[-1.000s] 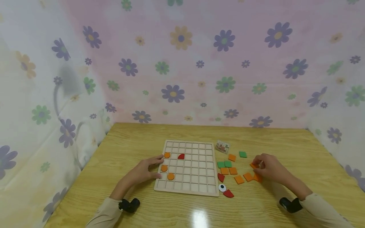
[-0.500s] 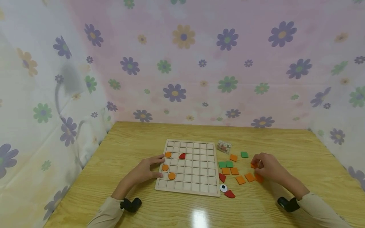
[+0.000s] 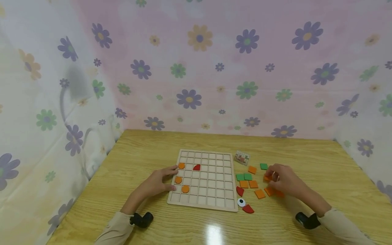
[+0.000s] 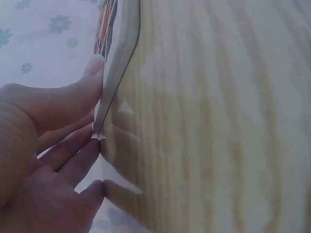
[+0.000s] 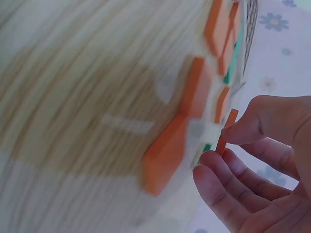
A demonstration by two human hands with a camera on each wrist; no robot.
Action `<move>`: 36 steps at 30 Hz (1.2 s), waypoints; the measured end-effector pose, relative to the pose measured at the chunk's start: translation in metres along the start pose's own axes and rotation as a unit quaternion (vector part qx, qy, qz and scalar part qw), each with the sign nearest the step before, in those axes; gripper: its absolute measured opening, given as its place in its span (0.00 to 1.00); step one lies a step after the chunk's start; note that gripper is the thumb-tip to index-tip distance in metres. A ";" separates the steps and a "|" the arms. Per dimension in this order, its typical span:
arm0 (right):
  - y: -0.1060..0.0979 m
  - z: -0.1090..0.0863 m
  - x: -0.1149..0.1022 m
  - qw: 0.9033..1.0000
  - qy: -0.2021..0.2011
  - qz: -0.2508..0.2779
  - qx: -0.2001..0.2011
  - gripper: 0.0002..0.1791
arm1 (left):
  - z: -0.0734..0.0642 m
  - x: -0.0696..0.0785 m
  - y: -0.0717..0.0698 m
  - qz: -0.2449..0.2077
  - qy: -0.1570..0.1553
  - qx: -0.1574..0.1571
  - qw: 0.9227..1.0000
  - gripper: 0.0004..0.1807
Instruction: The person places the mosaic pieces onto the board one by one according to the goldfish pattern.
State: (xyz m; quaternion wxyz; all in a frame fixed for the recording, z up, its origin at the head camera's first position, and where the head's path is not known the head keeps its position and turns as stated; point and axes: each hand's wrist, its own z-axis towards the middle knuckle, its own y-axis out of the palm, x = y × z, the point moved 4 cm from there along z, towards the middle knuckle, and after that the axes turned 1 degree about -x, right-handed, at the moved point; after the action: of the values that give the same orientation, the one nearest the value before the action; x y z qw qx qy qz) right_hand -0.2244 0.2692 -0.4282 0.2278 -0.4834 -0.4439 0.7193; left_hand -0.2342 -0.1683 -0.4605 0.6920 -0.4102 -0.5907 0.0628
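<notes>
Nearest on surface [image 3: 171, 221]: 2 loose red wedges [image 3: 248, 209], 1 white eye disc [image 3: 241, 202] btwn. Then 6 loose orange tiles [image 3: 260, 194]. L hand [image 3: 157, 183]: grip spread, thumb & fingers apart, touching L rim of 1 wooden grid board [image 3: 211, 176]; on it 3 orange discs [image 3: 185, 189], 1 red quarter-circle [image 3: 197, 167]. R hand [image 3: 284, 179]: grip pinched on 1 held orange tile [image 3: 267, 178], R of board; sq, near edge-on in R wrist view, long axis slanting upper R–lower L. Farther: 3 green tiles [image 3: 248, 176], 1 pattern card [image 3: 242, 158], floral backdrop [image 3: 214, 78].
</notes>
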 end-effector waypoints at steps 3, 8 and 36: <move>0.001 0.003 -0.009 1.000 -0.013 0.003 0.004 0.11 | 0.000 0.001 -0.001 0.002 0.001 0.002 1.000 0.36; 0.006 0.010 -0.024 0.999 -0.036 0.014 0.005 0.12 | 0.000 0.002 -0.001 0.005 -0.002 0.003 1.000 0.36; 0.042 0.047 -0.076 0.994 -0.089 0.066 -0.018 0.11 | 0.000 0.002 0.002 -0.004 -0.012 0.001 1.000 0.35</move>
State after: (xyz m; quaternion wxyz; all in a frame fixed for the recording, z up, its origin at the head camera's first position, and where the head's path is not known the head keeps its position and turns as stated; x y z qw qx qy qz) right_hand -0.2296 0.1709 -0.4206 0.1301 -0.4495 -0.4428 0.7648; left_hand -0.2333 -0.1658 -0.4603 0.6854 -0.4067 -0.6004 0.0654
